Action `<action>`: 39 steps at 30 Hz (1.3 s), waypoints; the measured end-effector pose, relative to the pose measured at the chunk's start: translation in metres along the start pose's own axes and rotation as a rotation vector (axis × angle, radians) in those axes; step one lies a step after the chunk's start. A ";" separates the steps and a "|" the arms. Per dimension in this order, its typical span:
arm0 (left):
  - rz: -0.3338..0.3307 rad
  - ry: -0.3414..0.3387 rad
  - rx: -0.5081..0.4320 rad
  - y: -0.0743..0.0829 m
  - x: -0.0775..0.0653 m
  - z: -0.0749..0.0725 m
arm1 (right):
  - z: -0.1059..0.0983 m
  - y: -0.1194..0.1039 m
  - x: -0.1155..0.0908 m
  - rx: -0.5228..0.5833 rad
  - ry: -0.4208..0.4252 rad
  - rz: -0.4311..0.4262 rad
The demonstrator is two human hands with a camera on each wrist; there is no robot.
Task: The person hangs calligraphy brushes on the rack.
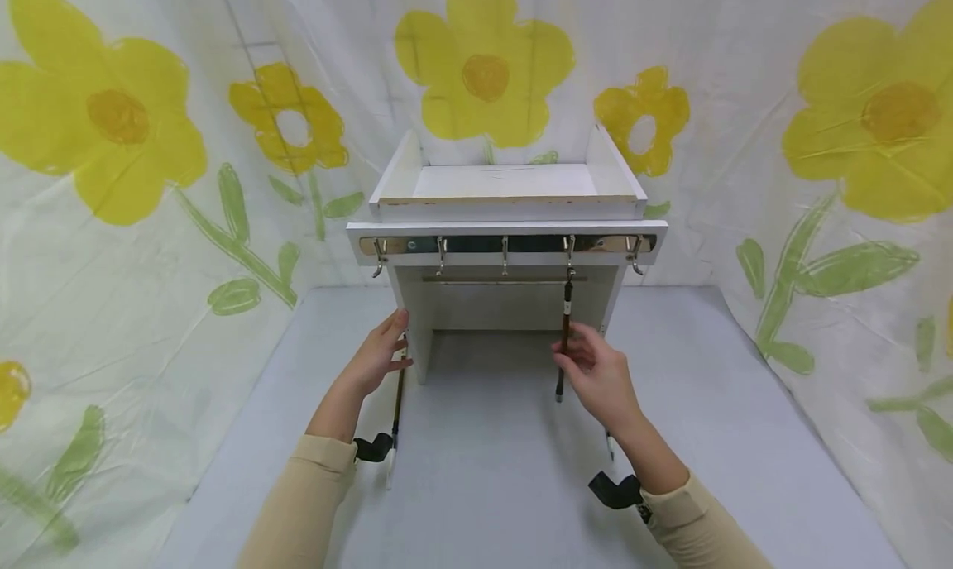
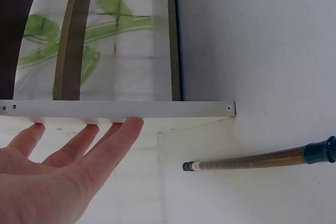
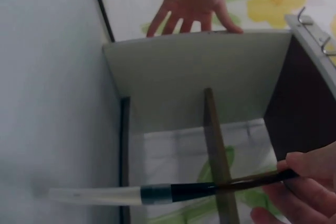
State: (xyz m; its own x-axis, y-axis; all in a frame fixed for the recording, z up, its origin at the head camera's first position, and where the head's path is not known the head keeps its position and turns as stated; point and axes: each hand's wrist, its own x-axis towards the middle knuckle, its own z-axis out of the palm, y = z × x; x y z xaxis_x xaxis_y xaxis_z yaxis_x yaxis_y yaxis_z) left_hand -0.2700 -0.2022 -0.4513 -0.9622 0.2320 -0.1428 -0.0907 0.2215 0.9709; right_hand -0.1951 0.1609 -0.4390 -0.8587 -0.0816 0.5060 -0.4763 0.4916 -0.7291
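Observation:
My right hand (image 1: 596, 370) pinches the handle of a paint brush (image 1: 567, 313) that stands upright under the fourth hook (image 1: 569, 259) of the rail. Its upper end is right at the hook's tip. In the right wrist view, the brush (image 3: 194, 190) shows a dark ferrule and long pale bristles. My left hand (image 1: 375, 358) rests its extended fingertips on the outer side of the white cabinet's left panel (image 1: 413, 329). Near it, a second brush (image 1: 399, 395) stands outside that panel, bristles down; the left wrist view shows this brush's handle (image 2: 252, 161).
A white cabinet (image 1: 506, 212) with an open top tray and a metal hook rail (image 1: 476, 245) stands on the pale table (image 1: 491, 486). Part of another slim object (image 1: 610, 443) shows outside its right panel. Flower-printed curtains (image 1: 357, 73) surround the table.

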 end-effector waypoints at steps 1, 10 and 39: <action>0.000 0.000 0.000 0.000 0.000 0.000 | 0.000 0.001 0.000 -0.005 0.000 -0.001; 0.012 -0.006 0.002 0.001 0.002 0.002 | -0.013 0.006 -0.001 -0.020 -0.028 0.045; -0.010 0.003 0.009 0.004 0.000 0.001 | -0.073 0.057 0.000 0.187 -0.021 0.537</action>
State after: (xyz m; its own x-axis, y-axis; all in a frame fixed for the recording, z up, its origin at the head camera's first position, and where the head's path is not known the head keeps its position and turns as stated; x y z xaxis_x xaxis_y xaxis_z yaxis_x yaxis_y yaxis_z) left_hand -0.2699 -0.2001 -0.4475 -0.9620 0.2265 -0.1523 -0.0984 0.2326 0.9676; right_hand -0.2088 0.2526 -0.4467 -0.9923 0.1189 0.0338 0.0044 0.3075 -0.9515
